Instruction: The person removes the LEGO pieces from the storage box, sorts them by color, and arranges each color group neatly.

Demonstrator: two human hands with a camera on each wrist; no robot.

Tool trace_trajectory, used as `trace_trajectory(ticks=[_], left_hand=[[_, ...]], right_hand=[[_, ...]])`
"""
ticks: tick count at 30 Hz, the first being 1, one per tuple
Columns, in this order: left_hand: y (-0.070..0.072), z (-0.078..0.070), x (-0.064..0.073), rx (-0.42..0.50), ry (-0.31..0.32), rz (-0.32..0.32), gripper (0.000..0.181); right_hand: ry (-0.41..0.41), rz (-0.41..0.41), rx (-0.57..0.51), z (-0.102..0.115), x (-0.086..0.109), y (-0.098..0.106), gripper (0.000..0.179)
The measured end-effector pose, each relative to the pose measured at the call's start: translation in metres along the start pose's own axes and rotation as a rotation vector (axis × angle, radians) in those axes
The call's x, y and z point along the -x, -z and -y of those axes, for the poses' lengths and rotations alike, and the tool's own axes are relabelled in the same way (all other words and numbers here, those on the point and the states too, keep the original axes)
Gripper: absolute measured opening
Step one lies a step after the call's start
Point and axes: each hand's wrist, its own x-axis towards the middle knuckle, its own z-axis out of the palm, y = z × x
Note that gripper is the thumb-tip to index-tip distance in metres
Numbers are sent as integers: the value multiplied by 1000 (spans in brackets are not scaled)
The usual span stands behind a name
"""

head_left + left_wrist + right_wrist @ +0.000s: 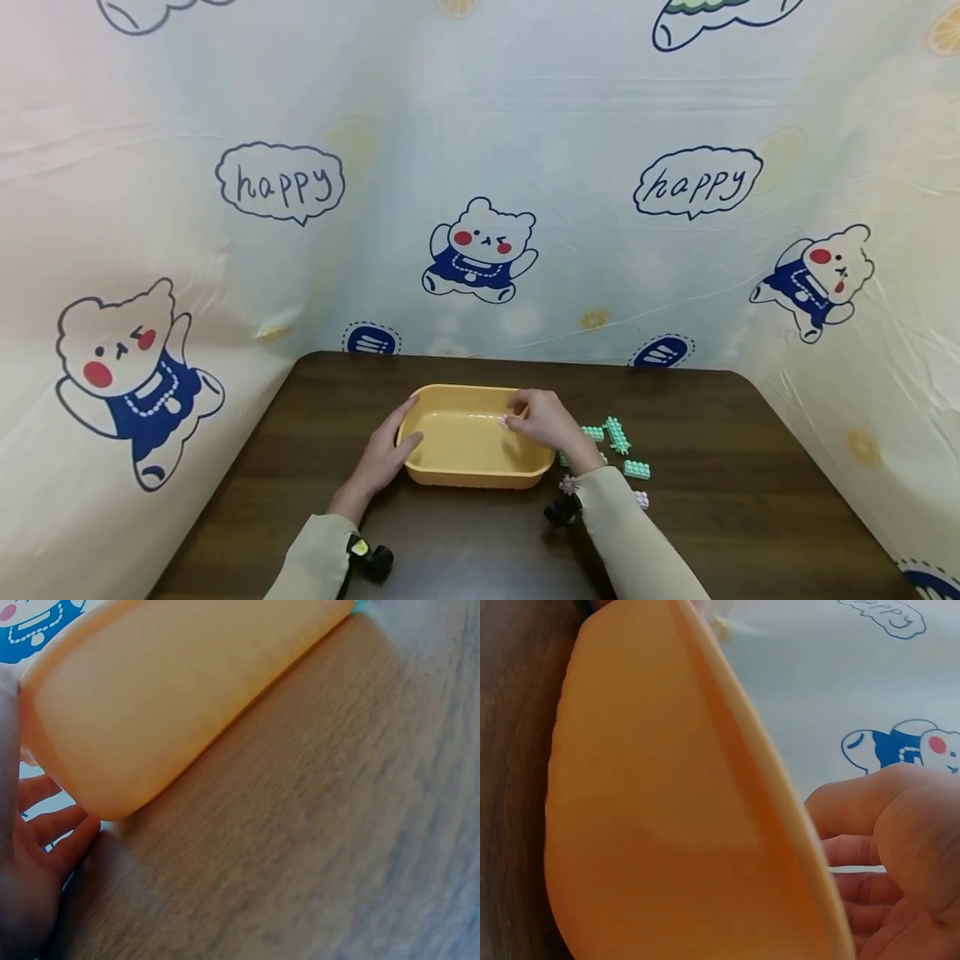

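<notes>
A yellow plastic basin (476,480) stands on the brown table. My left hand (381,457) holds its left end, the thumb over the rim and the fingers along the outer wall; the left wrist view shows those fingers (60,825) against the basin's corner. Over the basin's right end, my right hand (549,423) pinches a small pale pink toy building block (503,421) between thumb and fingers. In the right wrist view the basin's wall (652,787) hides the fingertips and the block. The part of the basin that shows inside is bare.
Several mint-green building blocks (617,435) lie right of the basin, one green block (637,469) nearer the edge of the group. A pink block (567,483) and a lilac block (641,499) lie by the right forearm, which partly covers the group. A printed curtain (480,125) surrounds the table.
</notes>
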Motion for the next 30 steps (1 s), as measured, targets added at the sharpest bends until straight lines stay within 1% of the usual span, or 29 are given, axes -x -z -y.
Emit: trace_trajectory(ticks=[3, 8, 10, 12, 15, 19, 21, 25, 28, 30], left_hand=[[-1, -1, 0, 4, -8, -3, 62], [-1, -2, 1, 14, 7, -5, 61], [-2, -2, 1, 17, 22, -4, 61], [-2, -2, 1, 20, 28, 2, 61], [-3, -1, 1, 19, 36, 8, 61], [-3, -1, 0, 6, 16, -4, 61], [-3, -1, 0, 8, 7, -14, 61], [-2, -2, 0, 10, 5, -20, 61], [-1, -2, 1, 9, 6, -19, 62], [-1, -2, 1, 6, 6, -22, 62]], right_hand=[[-10, 8, 36, 2, -3, -6, 21], [-101, 33, 85, 6, -9, -14, 23], [-118, 38, 106, 6, -13, -17, 22], [-122, 34, 122, 7, -15, -19, 17], [-122, 19, 152, 7, -18, -22, 2], [-93, -15, 210, 7, -21, -27, 26], [-65, -32, 249, 7, -23, -29, 31], [-56, -28, 299, 8, -25, -35, 33], [-71, -11, 308, 7, -25, -38, 33], [-71, -13, 312, 7, -26, -39, 32]])
